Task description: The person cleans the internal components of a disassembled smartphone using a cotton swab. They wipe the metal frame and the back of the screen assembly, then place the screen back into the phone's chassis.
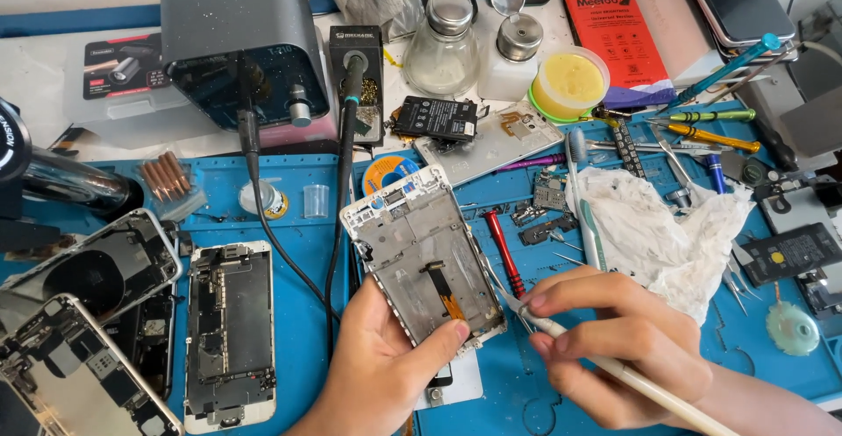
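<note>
Left hand (377,366): bare, no glove, ring or watch visible; nails short. Right hand (614,348): bare, no glove or ring; nails short. Both forearms, seen near the lower edge of the blue work mat (298,243), are uncovered; no sleeves visible.

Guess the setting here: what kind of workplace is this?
Likely a phone repair bench: the left hand holds a stripped phone frame, more opened phones lie on a blue work mat, beside a soldering station.

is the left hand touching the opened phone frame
Touching. The head view shows the left hand gripping the opened phone frame, thumb pressed on its lower edge.
</note>
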